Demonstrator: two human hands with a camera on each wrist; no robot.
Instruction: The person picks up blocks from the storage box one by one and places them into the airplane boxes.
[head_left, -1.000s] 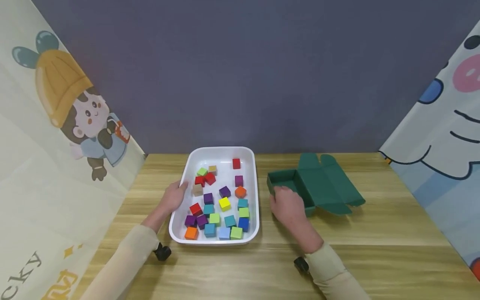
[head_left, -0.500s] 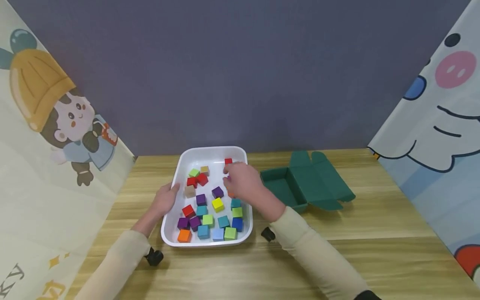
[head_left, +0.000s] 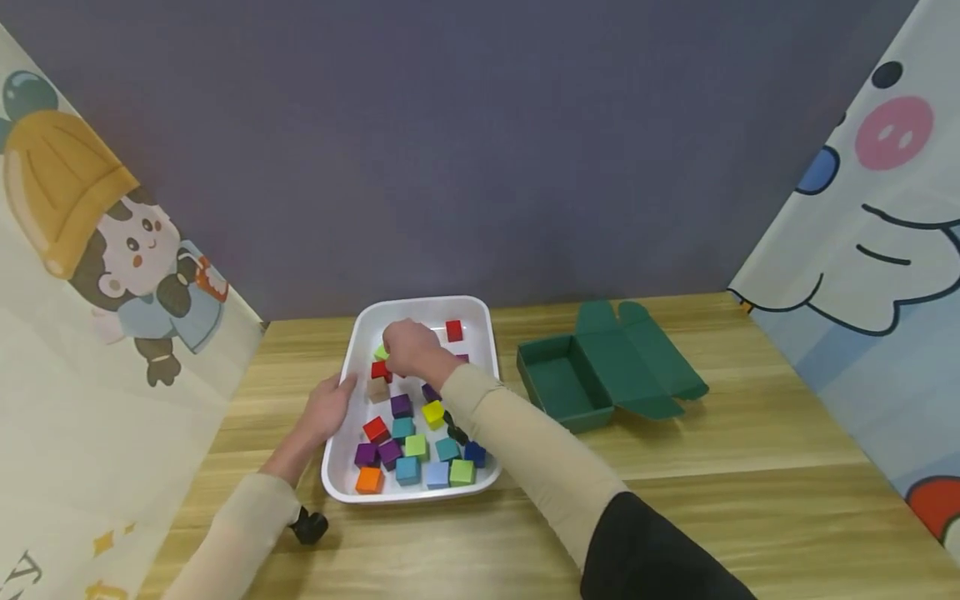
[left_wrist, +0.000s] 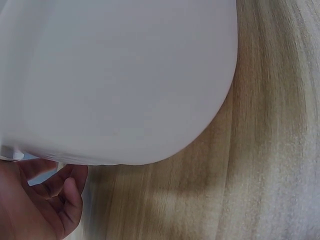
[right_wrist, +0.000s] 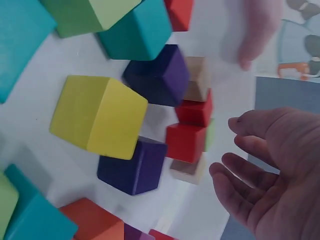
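A white tray [head_left: 427, 310] holds many coloured cubes. My left hand [head_left: 327, 406] grips its left rim, thumb over the edge; in the left wrist view, the fingers [left_wrist: 70, 200] curl beneath the tray's outer wall [left_wrist: 125, 85]. Over the tray's far left part reaches my right hand [head_left: 415, 347], covering some cubes in the head view. The right wrist view shows the same hand [right_wrist: 275, 165] with fingers parted and nothing between them, near a plain wooden cube [right_wrist: 189, 170], two red cubes [right_wrist: 186, 142] and a light green cube [right_wrist: 209, 135]. A yellow cube [head_left: 433, 414] lies mid-tray.
Right of the tray stands an open green cardboard box [head_left: 566, 379], its lid [head_left: 637, 358] folded out to the right. Both rest on a wooden table [head_left: 712, 467]. A dark wall [head_left: 480, 150] rises behind, with printed cartoon panels at either side.
My right hand has gone from the green box, across the tray's right side, to the tray's far left. The left hand keeps its grip on the rim. The head view has shifted slightly.
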